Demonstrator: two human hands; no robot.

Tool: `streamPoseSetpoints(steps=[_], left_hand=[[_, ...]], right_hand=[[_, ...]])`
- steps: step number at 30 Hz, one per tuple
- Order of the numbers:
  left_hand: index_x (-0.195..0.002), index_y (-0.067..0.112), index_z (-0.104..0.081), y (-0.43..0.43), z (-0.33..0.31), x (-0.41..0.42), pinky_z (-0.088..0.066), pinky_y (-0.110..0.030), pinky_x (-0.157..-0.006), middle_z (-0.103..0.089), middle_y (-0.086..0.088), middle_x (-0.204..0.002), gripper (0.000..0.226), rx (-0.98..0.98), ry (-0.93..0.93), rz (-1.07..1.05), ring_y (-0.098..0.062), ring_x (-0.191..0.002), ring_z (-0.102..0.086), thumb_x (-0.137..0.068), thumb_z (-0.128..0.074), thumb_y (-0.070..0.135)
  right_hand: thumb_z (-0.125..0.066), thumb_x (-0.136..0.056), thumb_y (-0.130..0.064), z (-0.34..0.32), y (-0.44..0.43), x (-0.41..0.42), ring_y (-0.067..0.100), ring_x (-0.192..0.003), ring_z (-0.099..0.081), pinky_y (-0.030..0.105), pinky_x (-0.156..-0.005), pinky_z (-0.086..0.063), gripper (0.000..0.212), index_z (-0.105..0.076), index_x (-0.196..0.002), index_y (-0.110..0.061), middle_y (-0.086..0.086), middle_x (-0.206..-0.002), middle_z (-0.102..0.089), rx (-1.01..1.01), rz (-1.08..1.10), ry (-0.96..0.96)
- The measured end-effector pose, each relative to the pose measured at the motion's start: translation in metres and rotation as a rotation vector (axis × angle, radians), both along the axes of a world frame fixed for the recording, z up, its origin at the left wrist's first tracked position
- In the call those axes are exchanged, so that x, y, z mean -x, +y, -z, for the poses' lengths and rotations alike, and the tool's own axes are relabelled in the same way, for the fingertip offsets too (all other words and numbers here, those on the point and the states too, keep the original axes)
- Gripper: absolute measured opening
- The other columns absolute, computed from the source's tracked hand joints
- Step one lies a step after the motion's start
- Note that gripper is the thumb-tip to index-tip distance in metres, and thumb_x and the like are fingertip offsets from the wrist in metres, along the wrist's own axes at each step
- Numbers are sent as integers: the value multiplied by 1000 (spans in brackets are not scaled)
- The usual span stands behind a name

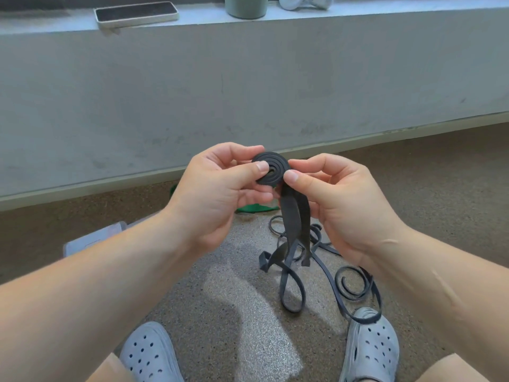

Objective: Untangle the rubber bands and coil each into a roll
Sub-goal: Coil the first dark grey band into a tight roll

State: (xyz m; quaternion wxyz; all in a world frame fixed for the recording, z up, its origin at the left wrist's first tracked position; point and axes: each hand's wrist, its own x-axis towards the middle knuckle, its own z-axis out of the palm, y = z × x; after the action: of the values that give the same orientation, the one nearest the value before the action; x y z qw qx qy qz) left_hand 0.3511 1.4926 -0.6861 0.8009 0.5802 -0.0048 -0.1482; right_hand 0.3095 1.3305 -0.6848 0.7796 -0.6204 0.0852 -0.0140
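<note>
A person is sitting and looking down at both bare hands, which are holding a black rubber band in the air above a speckled floor (220, 299).

The left hand (220, 194) is gripping a flat coil (271, 170) of the band, with the thumb pressing on its face and the fingers curling behind it. The right hand (338, 199) is pinching the band between thumb and forefinger just at the coil's lower right edge, where the loose tail (292, 216) is leaving the roll. The tail is hanging straight down between the two hands and is reaching the floor.

Below the hands, a tangle of black bands (292, 285) is lying on the floor between two pale grey perforated shoes, the left shoe (150, 354) and the right shoe (371, 346). One strand is curling into a loose spiral (354, 283) just beside the right shoe, and another is lying across that shoe's toe.

A green item (254, 208) is showing on the floor behind the left hand, mostly hidden. A clear plastic box (93, 238) is sitting near the floor's left edge, partly under the left forearm.

Along the top, a pale ledge (358, 15) is carrying a phone (136, 12) lying at its front edge, a green cup (246, 6) and a white object (305, 1).
</note>
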Motion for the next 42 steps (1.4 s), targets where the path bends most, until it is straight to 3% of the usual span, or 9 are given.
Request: streamPoseSetpoints(steps=[6, 14, 19, 27, 31, 35, 38, 40, 42], left_hand=[[-91, 10, -61, -1, 0, 4, -58, -25, -54, -67, -12, -82, 18, 5, -11, 50, -22, -57, -66, -90, -62, -8], [-80, 14, -48, 18, -8, -4, -60, -32, -50, -66, -19, -85, 30, -143, -31, 346, -40, -61, -70, -75, -72, -4], [-117, 7, -63, 15, -10, -3, -63, -32, -61, -71, -26, -103, 32, -138, -69, 331, -41, -72, -73, -88, -63, -7], [-106, 4, -71, 3, -8, -4, -63, -31, -60, -76, -14, -88, 24, -119, -82, 110, -31, -72, -75, -86, -66, -10], [-106, 7, -72, 5, -12, -11, -62, -30, -60, -75, -15, -91, 25, -58, -82, 21, -34, -73, -74, -87, -66, -8], [-108, 7, -73, 7, -15, -12, -60, -27, -58, -75, -19, -93, 25, -41, -130, 6, -41, -76, -74, -88, -65, -8], [-103, 9, -74, 7, -20, -12, -62, -29, -61, -74, -16, -88, 24, -25, -188, -47, -36, -72, -74, -87, -67, -7], [-101, 10, -74, 9, -25, -14, -62, -29, -61, -75, -14, -86, 23, 7, -208, -90, -34, -69, -73, -86, -68, -6], [-99, 11, -75, 13, -28, -17, -62, -28, -60, -75, -11, -84, 23, 25, -209, -143, -32, -68, -73, -87, -68, -6]], right_hand=[[-74, -83, 2, -1, -4, -1, 25, -69, -71, 30, -58, -57, 11, -68, -88, -6, 18, -81, -75, 126, -4, -38], [-75, -79, 8, -3, -13, 0, 26, -66, -65, 42, -71, -58, 11, -71, -83, -2, 21, -78, -72, 260, -155, -139], [-75, -78, 6, -5, -19, -7, 21, -67, -66, 40, -73, -59, 11, -70, -86, -1, 13, -79, -73, 251, -191, -169], [-82, -77, -15, 4, -31, -19, 34, -77, -68, 59, -85, -55, 30, -62, -99, -17, 24, -88, -72, 351, -269, -51], [-83, -79, -17, 13, -34, -22, 22, -76, -54, 41, -79, -46, 26, -58, -89, -18, 12, -76, -57, 376, -342, -29], [-71, -85, 2, 17, -27, -25, 13, -82, -67, 24, -79, -51, 23, -52, -93, -9, 0, -87, -73, 197, -342, -60], [-69, -85, 6, 13, -22, -29, 23, -96, -72, 31, -85, -57, 35, -45, -104, -10, 10, -95, -75, 104, -335, -62], [-75, -85, -1, 15, -26, -36, 32, -98, -72, 46, -94, -57, 51, -41, -118, -18, 14, -99, -76, 284, -344, -43], [-78, -85, -14, 18, -37, -44, 28, -89, -74, 48, -89, -58, 70, -36, -136, -36, 7, -96, -76, 716, -372, -23]])
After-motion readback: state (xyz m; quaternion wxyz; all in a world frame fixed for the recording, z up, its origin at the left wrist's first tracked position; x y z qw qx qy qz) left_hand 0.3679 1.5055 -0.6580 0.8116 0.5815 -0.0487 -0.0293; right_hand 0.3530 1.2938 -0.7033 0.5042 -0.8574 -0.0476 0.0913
